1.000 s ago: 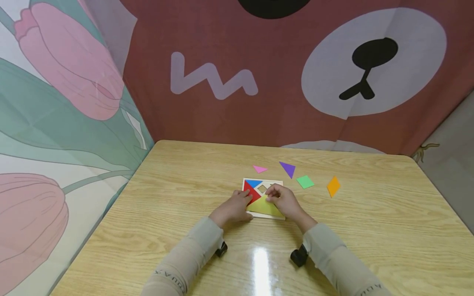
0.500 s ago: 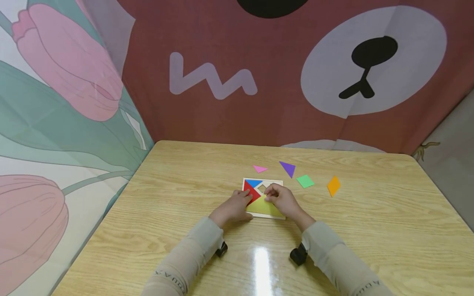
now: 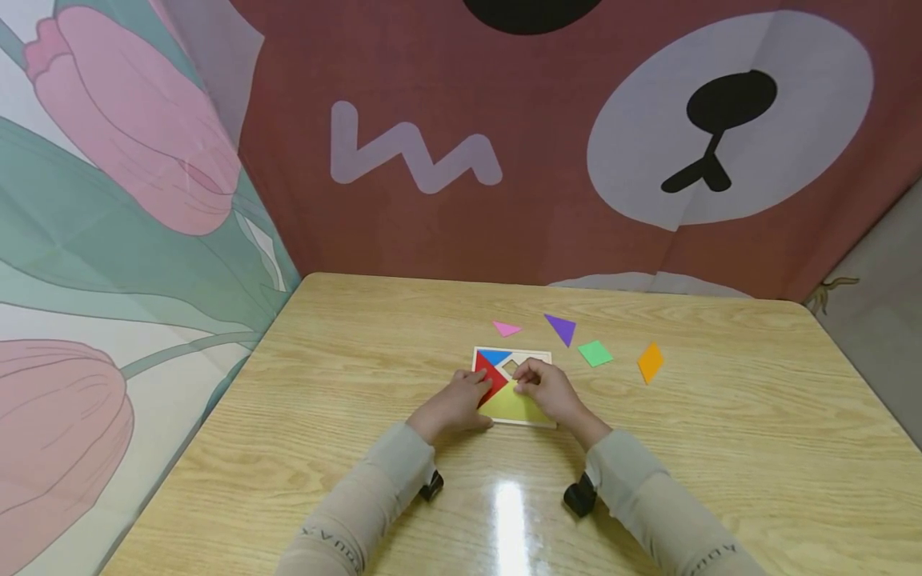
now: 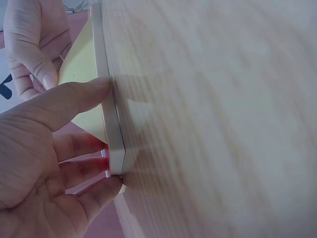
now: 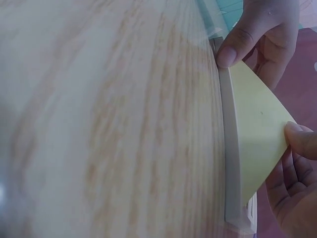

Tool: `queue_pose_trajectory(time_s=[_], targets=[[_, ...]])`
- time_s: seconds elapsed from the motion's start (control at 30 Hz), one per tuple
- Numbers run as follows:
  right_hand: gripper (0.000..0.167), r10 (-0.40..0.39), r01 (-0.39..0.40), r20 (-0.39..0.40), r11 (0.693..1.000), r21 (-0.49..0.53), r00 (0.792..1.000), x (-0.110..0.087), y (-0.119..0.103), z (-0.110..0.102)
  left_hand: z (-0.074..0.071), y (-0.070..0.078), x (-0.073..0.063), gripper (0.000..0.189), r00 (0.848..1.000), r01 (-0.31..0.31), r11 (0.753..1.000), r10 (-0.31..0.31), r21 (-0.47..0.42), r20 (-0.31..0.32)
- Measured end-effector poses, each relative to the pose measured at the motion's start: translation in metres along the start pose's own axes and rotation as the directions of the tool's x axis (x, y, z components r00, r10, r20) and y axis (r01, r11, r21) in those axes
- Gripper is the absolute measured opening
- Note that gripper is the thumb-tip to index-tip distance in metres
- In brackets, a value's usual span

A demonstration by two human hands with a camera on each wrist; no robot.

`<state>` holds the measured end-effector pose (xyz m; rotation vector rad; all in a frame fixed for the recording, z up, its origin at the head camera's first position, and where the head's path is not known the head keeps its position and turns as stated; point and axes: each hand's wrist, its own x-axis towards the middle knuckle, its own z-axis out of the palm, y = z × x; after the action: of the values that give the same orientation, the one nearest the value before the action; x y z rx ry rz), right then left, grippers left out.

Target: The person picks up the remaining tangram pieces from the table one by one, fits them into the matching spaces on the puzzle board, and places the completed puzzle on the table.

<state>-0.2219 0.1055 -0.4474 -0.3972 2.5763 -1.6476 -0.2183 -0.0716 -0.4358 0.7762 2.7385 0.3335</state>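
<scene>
A pale tangram tray (image 3: 531,353) lies on the wooden table. Its left side holds a red triangle (image 3: 495,381) and a blue triangle (image 3: 495,357). My left hand (image 3: 454,404) steadies the tray, with the thumb on the near rim and fingers reaching over the red triangle. At the tray's near side, my right hand (image 3: 555,392) pinches the tip of a large yellow triangle (image 3: 515,404). The right wrist view shows this yellow triangle (image 5: 257,121) tilted, its long edge along the tray's rim (image 5: 232,168) and its tip raised. My right hand covers the tray's right part.
Loose pieces lie beyond the tray: a pink triangle (image 3: 507,329), a purple triangle (image 3: 561,329), a green square (image 3: 595,353) and an orange parallelogram (image 3: 651,363). A printed curtain (image 3: 432,232) hangs behind the table (image 3: 324,360). A black wrist camera (image 3: 579,496) sits under the right sleeve.
The yellow triangle's long edge has shifted slightly toward the tray's near rim, in my right hand's pinch. The left hand and the loose pieces stay in place.
</scene>
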Motion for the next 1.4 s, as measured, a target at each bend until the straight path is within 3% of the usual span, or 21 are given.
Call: queue_pose_trajectory(time_s=[0.43, 0.53, 0.7, 0.77, 1.17, 1.4], targets=[[0.009, 0.031, -0.031, -0.003, 0.999, -0.016, 1.000, 0.003, 0.001, 0.002, 0.000, -0.002, 0.000, 0.067, 1.000, -0.001, 1.000, 0.001, -0.003, -0.008], [0.007, -0.033, 0.033, 0.005, 0.999, 0.010, 0.999, 0.006, 0.014, 0.001, -0.001, -0.001, -0.001, 0.067, 1.000, 0.005, 1.000, -0.005, -0.012, -0.002], [0.009, -0.011, 0.011, 0.014, 1.000, -0.005, 1.000, 0.007, 0.012, 0.002, -0.004, 0.001, -0.001, 0.067, 1.000, 0.021, 1.000, -0.020, -0.007, 0.012], [0.011, 0.050, -0.049, 0.006, 0.998, -0.044, 0.999, 0.005, 0.001, 0.002, -0.004, 0.001, -0.001, 0.067, 1.000, 0.024, 1.000, -0.024, -0.004, 0.013], [0.011, 0.007, -0.007, -0.005, 0.993, -0.119, 1.000, 0.006, 0.003, 0.006, -0.002, 0.001, -0.002, 0.066, 1.000, -0.001, 1.000, 0.001, 0.000, -0.005], [0.016, -0.021, 0.031, 0.047, 0.970, -0.240, 0.999, 0.005, 0.004, 0.006, 0.000, 0.000, -0.003, 0.066, 0.999, -0.031, 0.999, 0.031, 0.024, -0.041]])
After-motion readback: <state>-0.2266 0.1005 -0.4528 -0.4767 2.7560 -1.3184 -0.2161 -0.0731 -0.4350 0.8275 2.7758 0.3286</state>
